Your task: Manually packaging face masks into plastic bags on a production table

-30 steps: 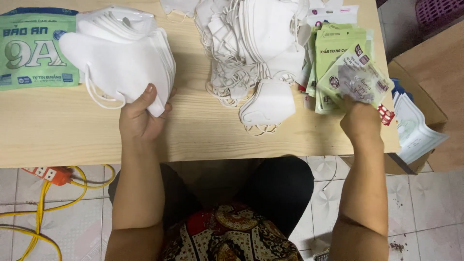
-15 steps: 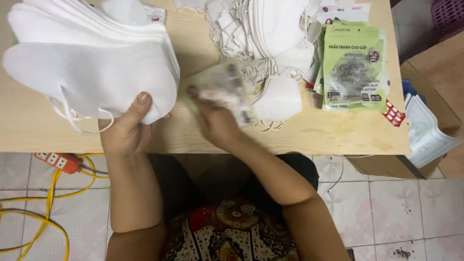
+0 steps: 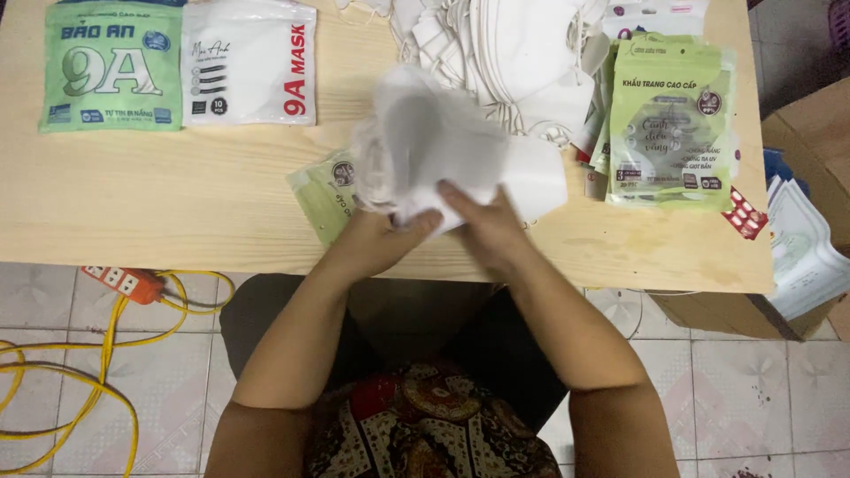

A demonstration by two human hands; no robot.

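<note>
A blurred stack of white face masks (image 3: 443, 146) sits above the middle of the wooden table (image 3: 177, 212), gripped from below by both hands. My left hand (image 3: 376, 241) holds its lower left edge, thumb on top. My right hand (image 3: 491, 232) presses on its lower right part. A pale green packaging pouch (image 3: 323, 199) pokes out from under the stack at the left; which hand holds it I cannot tell.
A green mask pack (image 3: 111, 66) and a white mask pack (image 3: 248, 62) lie at the far left. Loose white masks (image 3: 522, 62) pile at the back. Green pouches (image 3: 668, 124) are stacked at the right. Cardboard box (image 3: 815, 142), orange power strip (image 3: 119, 283) with yellow cable below.
My left hand has carried the mask stack from the left to the table's middle. My right hand took a green pouch from the right stack and brought it to the masks.
</note>
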